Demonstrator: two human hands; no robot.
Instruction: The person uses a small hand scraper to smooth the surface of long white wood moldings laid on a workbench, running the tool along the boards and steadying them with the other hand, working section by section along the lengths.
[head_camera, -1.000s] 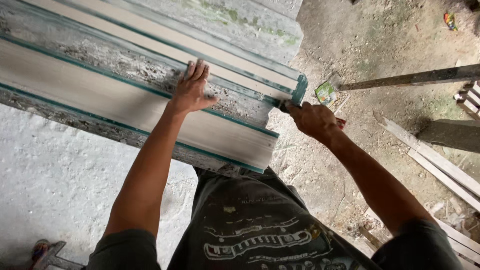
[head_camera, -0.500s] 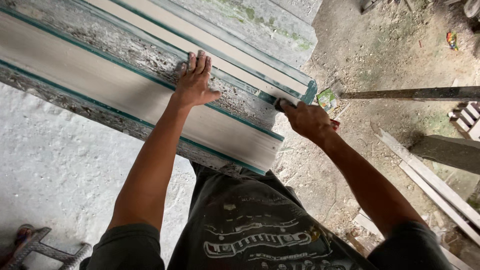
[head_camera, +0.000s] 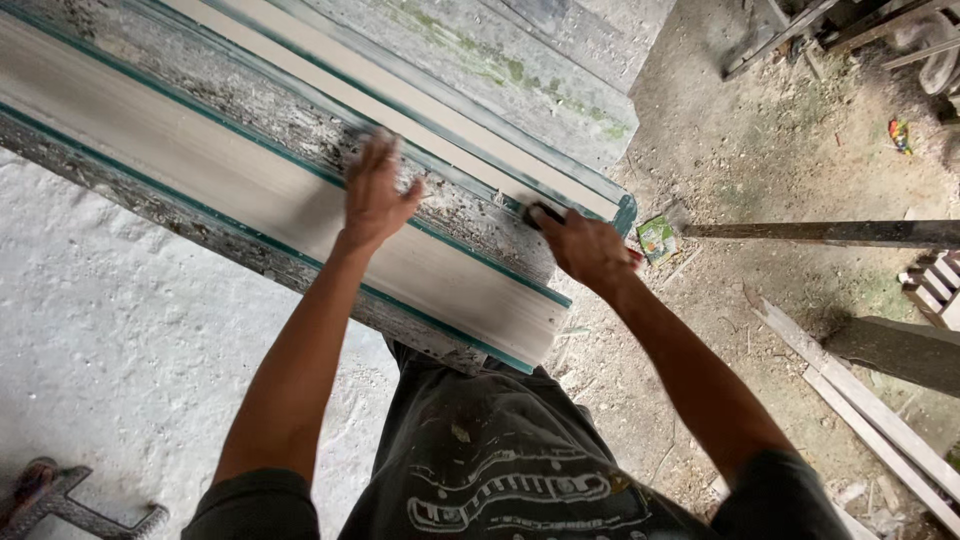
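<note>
Mould (head_camera: 300, 190), long with green edges, lies under both hands: left hand (head_camera: 375, 195) flat, fingers spread; right hand (head_camera: 590, 250) closed on a dark tool (head_camera: 543, 213). Planks (head_camera: 860, 415) lie right.

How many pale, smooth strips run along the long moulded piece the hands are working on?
2. One wide pale strip lies nearer the person, under the left hand. A narrower pale strip runs farther up, ending by the right hand. More may lie beyond the picture's edge.
</note>
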